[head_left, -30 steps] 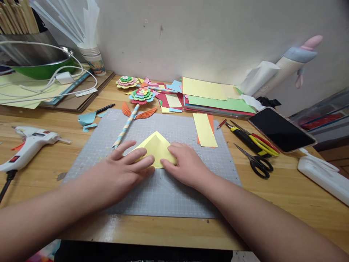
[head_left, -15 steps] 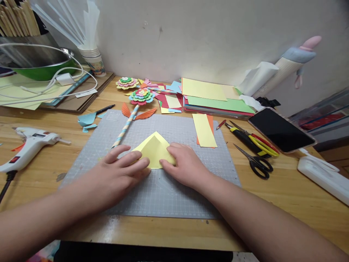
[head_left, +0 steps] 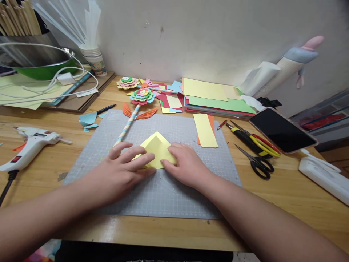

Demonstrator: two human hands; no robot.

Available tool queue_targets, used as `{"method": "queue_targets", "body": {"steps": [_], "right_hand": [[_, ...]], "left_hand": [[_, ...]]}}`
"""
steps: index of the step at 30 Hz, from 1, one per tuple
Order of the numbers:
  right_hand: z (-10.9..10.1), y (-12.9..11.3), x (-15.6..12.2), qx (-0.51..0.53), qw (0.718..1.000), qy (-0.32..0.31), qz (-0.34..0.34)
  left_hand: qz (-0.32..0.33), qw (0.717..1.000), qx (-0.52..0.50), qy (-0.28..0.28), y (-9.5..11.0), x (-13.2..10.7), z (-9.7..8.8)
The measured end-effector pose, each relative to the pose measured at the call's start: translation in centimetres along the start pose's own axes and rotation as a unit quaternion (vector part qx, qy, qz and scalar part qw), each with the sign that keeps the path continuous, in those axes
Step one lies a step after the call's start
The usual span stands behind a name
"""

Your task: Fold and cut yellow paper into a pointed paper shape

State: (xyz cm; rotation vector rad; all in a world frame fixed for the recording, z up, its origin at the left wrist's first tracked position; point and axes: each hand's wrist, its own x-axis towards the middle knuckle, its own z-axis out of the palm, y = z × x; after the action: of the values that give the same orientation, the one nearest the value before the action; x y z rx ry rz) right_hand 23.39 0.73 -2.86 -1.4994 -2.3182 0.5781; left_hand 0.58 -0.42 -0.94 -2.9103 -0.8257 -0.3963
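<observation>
A folded sheet of yellow paper (head_left: 157, 152) lies on the grey cutting mat (head_left: 169, 200), with its peaked corner pointing away from me and its straight edge towards me. My left hand (head_left: 128, 169) rests over the paper's left side, fingers spread, the thumb along the near edge. At the right side my right hand (head_left: 188, 163) grips the paper, thumb on top near the bottom edge; its other fingers are partly hidden. Just beyond my left hand is a paper flower (head_left: 142, 95) with a striped stem and orange pleated leaves.
Yellow and orange paper strips (head_left: 205, 130) lie on the mat's right. Beyond it are scissors (head_left: 257, 162), yellow-handled pliers (head_left: 263, 143) and a phone (head_left: 282, 129). A glue gun (head_left: 35, 142) sits left. Paper stacks (head_left: 218, 103) line the wall.
My left hand has slid slightly right across the paper, its fingers covering more of the middle. The right hand keeps its hold, and the paper stays in place.
</observation>
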Motion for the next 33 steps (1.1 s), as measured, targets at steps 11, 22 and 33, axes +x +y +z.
{"method": "queue_targets", "body": {"steps": [11,22,33], "right_hand": [[-0.2,0.2,-0.1,0.004,1.0,-0.011,-0.006],[-1.8,1.0,-0.7,-0.015,0.987,-0.056,-0.152],[-2.0,0.7,-1.6,-0.102,0.959,0.047,-0.26]], "left_hand": [[0.03,0.999,0.031,-0.024,-0.5,-0.2,0.3],[-0.014,0.994,0.04,0.096,1.9,-1.1,-1.5],[-0.119,0.977,0.056,0.169,2.0,-2.0,-0.5]]}}
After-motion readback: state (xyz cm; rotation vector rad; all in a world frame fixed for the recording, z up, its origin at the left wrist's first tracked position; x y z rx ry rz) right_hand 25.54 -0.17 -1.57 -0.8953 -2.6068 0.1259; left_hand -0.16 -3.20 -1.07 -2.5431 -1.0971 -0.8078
